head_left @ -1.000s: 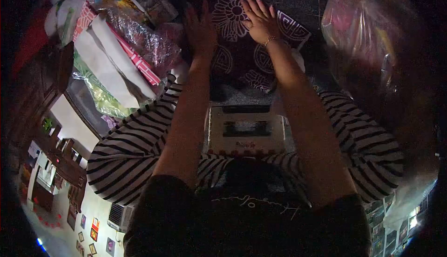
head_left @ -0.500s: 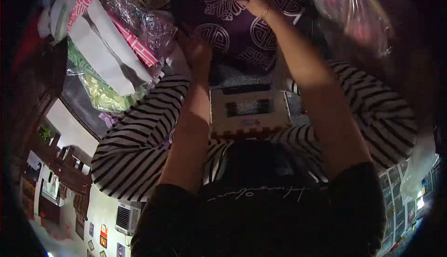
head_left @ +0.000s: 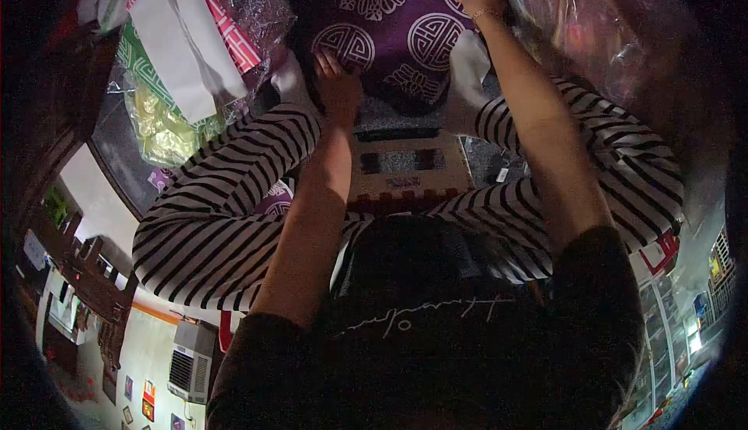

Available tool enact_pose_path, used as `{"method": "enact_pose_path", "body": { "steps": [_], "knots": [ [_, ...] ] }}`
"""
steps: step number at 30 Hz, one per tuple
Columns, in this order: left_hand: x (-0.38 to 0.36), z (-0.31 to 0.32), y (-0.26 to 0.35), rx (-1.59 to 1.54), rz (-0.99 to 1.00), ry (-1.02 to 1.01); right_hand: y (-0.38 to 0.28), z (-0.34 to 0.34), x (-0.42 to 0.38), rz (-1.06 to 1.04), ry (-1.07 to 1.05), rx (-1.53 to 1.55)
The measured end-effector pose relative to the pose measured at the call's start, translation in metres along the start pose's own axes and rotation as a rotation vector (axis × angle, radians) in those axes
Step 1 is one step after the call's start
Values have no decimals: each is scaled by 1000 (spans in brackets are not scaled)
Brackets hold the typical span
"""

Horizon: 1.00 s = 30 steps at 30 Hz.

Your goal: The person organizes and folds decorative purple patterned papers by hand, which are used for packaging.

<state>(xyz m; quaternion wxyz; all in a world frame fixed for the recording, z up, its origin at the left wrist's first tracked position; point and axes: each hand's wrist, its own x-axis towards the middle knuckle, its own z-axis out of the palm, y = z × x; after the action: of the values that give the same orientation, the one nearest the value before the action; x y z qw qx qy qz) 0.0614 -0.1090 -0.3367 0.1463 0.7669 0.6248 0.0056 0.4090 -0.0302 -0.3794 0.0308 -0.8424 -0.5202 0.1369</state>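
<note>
A dark purple cloth point(head_left: 389, 44) with white flower and round lattice motifs lies in front of me, between my feet. My left hand point(head_left: 337, 87) rests at its lower left edge, open, with the fingers stretched onto the cloth. At the upper right edge is my right hand point(head_left: 485, 0), its thumb and forefinger apart and pointing left over the cloth. The other fingers of that hand are partly hidden, and I see nothing held in it. A bracelet circles my right wrist.
A beige box-like piece point(head_left: 409, 167) with cutouts lies between my striped legs. On the left are clear plastic packs with a white sheet point(head_left: 185, 44), red patterned material point(head_left: 234, 33) and green patterned material point(head_left: 144, 72). A clear plastic bag point(head_left: 584, 21) with pink contents stands at right.
My right hand has moved right and slightly down, from lying spread on the cloth to its right edge. My left hand has shifted slightly; its fingers now show on the cloth.
</note>
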Motion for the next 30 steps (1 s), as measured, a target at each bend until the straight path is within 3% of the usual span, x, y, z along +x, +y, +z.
{"method": "enact_pose_path", "body": {
  "steps": [5,7,8,10,11,13,14,16,17,19,20,22,26,28,30],
  "knots": [
    [-7,6,3,-223,-230,112,2,7,9,22,-40,-44],
    [-11,19,-17,-696,-441,-49,-1,-1,8,34,-133,29],
    [-15,38,-25,-693,-449,-41,2,0,11,24,-136,32],
    [-21,73,-34,-1336,-560,175,14,9,16,-147,-140,11],
    [-16,56,-25,-1334,-566,181,11,6,14,-154,-143,12],
    [4,10,9,-170,-331,-796,1,-16,10,-142,-432,227],
    [-12,40,8,-174,-336,-795,-12,-38,-2,-164,-430,225],
    [-42,126,-4,-1240,-238,-193,-18,-43,-7,-221,-394,263],
    [-35,104,10,-1245,-229,-178,-25,-52,-8,-273,-361,302],
    [-26,52,36,-1511,-621,-497,-37,-75,-10,-259,-413,279],
    [-17,30,42,-1518,-613,-488,-42,-86,-15,-264,-397,287],
    [-2,-6,48,-1713,-888,-520,-43,-103,-11,-310,-440,310],
    [23,-45,36,-1700,-678,-687,-50,-158,-19,-365,-464,337],
    [43,-94,43,-1285,-711,-751,-45,-205,-38,-309,-463,367],
    [56,-149,45,-1240,-677,-704,-35,-232,-38,-290,-509,385]
  ]
}}
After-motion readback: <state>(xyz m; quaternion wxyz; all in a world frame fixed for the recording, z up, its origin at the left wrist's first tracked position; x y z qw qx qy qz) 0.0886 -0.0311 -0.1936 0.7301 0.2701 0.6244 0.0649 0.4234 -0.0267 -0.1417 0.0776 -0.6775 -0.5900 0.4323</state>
